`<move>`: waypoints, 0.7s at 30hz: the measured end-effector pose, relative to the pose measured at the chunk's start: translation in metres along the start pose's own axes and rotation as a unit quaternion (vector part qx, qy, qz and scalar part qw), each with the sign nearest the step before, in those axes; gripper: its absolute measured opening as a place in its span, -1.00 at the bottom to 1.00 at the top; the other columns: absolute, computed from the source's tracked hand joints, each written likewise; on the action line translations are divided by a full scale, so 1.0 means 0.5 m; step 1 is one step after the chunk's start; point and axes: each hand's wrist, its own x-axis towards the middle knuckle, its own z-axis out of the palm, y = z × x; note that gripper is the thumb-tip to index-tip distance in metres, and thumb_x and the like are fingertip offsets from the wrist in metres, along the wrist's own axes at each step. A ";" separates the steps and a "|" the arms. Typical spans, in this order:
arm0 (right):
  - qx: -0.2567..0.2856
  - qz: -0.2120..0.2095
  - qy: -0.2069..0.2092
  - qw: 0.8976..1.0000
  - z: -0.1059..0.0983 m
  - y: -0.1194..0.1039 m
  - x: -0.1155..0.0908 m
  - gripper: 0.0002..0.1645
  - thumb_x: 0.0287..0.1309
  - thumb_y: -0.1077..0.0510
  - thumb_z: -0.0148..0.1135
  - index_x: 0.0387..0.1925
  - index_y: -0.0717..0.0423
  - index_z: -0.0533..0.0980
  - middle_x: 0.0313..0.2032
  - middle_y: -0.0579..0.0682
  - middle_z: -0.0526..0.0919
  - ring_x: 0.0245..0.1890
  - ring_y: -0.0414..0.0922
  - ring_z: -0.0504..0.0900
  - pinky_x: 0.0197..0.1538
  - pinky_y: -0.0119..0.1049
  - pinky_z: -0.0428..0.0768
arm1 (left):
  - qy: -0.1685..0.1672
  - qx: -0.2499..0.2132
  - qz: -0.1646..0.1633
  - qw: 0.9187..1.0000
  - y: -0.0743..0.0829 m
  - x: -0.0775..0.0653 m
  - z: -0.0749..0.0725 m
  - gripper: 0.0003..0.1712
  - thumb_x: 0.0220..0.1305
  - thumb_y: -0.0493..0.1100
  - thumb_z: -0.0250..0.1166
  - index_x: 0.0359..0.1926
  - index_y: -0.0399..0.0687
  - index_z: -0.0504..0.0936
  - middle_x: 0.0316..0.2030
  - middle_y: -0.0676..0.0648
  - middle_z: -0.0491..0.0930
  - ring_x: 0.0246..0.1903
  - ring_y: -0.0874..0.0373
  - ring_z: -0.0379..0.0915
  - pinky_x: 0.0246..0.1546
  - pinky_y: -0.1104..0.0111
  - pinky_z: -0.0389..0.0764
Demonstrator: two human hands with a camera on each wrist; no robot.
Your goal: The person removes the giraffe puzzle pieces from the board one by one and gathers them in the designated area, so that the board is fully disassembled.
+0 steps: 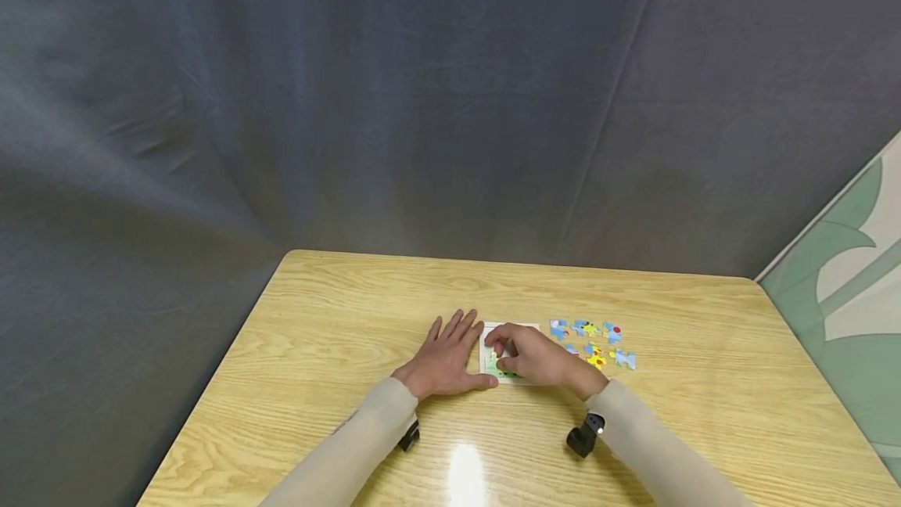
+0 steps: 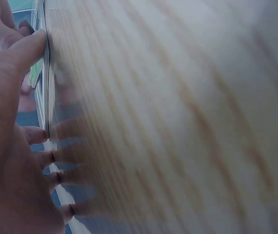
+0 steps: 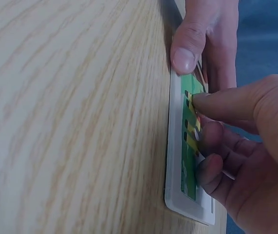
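Observation:
A small white-framed puzzle tray [image 1: 511,325] lies on the table, with green and yellow puzzle pieces [image 3: 189,168] along its near side. My left hand [image 1: 445,362] rests beside it, fingers spread and straight. Its thumb [image 3: 185,61] presses on the near left corner of the frame. Over the tray, my right hand [image 1: 536,356] curls its fingers and pinches a puzzle piece [image 3: 193,103] with a yellow part, low against the green picture. The right hand covers much of the tray in the head view, and the fingers hide most of the pinched piece.
Several loose blue and yellow puzzle pieces [image 1: 595,357] lie on the wooden table [image 1: 338,311] just right of the tray. A dark curtain [image 1: 436,116] hangs behind the table's far edge. A green-patterned panel [image 1: 852,303] stands at the right.

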 end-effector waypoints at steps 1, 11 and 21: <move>-0.002 -0.004 -0.001 1.000 0.001 0.001 0.000 -0.72 0.38 0.35 0.33 0.09 0.22 0.63 -0.14 0.00 0.69 -0.22 -0.27 0.55 -0.17 -0.45 0.56 | 0.000 0.000 0.000 1.000 0.000 0.000 0.000 0.19 0.36 0.58 0.18 0.73 0.06 0.04 0.77 -0.01 -0.20 0.77 -0.01 -0.32 0.74 -0.13 -0.17; 0.003 -0.012 -0.006 1.000 -0.005 -0.001 0.000 -0.83 0.35 0.38 0.30 -0.10 0.11 0.63 -0.27 -0.06 0.66 -0.33 -0.28 0.52 -0.25 -0.44 0.53 | 0.002 0.004 0.001 1.000 -0.001 0.001 0.001 0.19 0.35 0.59 0.17 0.73 0.07 0.05 0.77 -0.02 -0.19 0.76 -0.01 -0.31 0.74 -0.13 -0.16; 0.050 0.011 -0.022 0.998 -0.010 -0.002 -0.002 -0.87 0.46 0.33 0.19 -0.10 0.15 0.64 -0.46 -0.12 0.59 -0.45 -0.30 0.50 -0.35 -0.44 0.50 | 0.001 0.002 -0.001 1.000 -0.002 0.001 0.004 0.19 0.35 0.59 0.17 0.73 0.08 0.04 0.76 -0.01 -0.19 0.76 0.00 -0.32 0.75 -0.12 -0.17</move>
